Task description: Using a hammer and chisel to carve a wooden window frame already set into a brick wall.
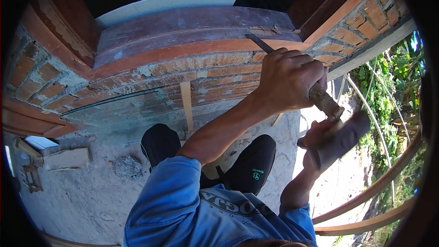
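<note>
My left hand is closed around a chisel. The blade reaches up and left onto the wooden window sill, its tip lying near the sill's right part. Out of the other side of the fist comes the worn wooden handle, pointing down and right. My right hand, smeared by motion, grips a dark mallet close to the butt of that handle. Whether mallet and handle touch, I cannot tell. Thin torn shavings lie on the sill beside the chisel tip.
A brick wall runs under the sill. Against it lean a glass pane and a wooden strip. A whitish board stands behind the sill. Wood pieces and a rubble lump lie at left; plants grow at right.
</note>
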